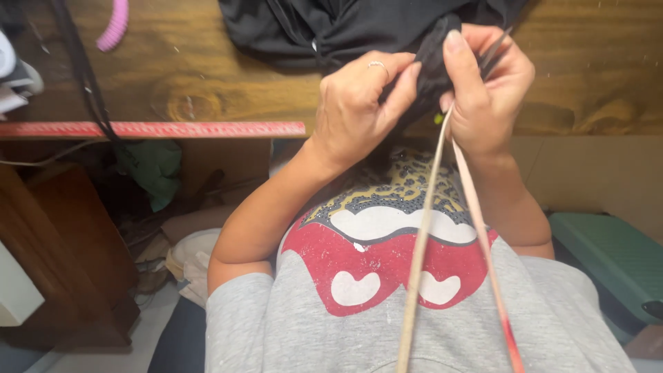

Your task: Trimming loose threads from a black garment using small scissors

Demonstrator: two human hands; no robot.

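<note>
Both hands up at wooden table edge: left hand and right hand pinching black fabric, rest heaped on table. Tan tape hanging from right fist. Midway by guess; fabric bunched, nothing finished visible.

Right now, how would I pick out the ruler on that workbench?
Start at the wooden workbench across the top of the view. Follow its near edge to the left of the left hand: the ruler is the long, flat red strip lying along that edge, unlike the pink ribbed piece further back.
</note>
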